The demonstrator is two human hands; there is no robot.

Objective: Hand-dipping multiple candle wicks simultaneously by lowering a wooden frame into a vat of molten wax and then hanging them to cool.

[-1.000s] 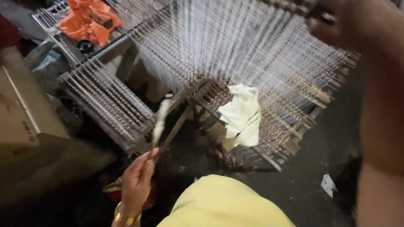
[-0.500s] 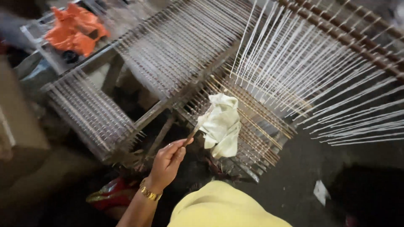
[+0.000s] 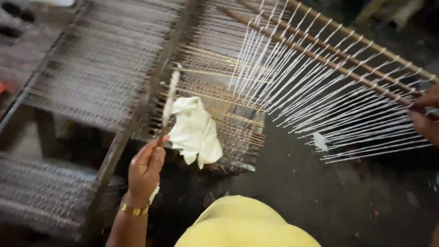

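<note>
My left hand, with a gold bracelet at the wrist, pinches the lower end of a thin stick coated in white. The stick points up and away over a wooden rack, just left of a crumpled pale cloth lying on the rack's rods. At the right edge, my right hand grips the end of a long wooden bar. Several thin white sticks hang from this bar in a slanted fan.
Rows of thin rods fill the racks at the left and lower left. Dark floor lies beneath, with a white scrap on it. My yellow garment fills the bottom centre.
The view swung right and closer to the rack. My left hand lifted the coated stick from the cloth's edge to upright beside it. My right hand came into view on the bar's end.
</note>
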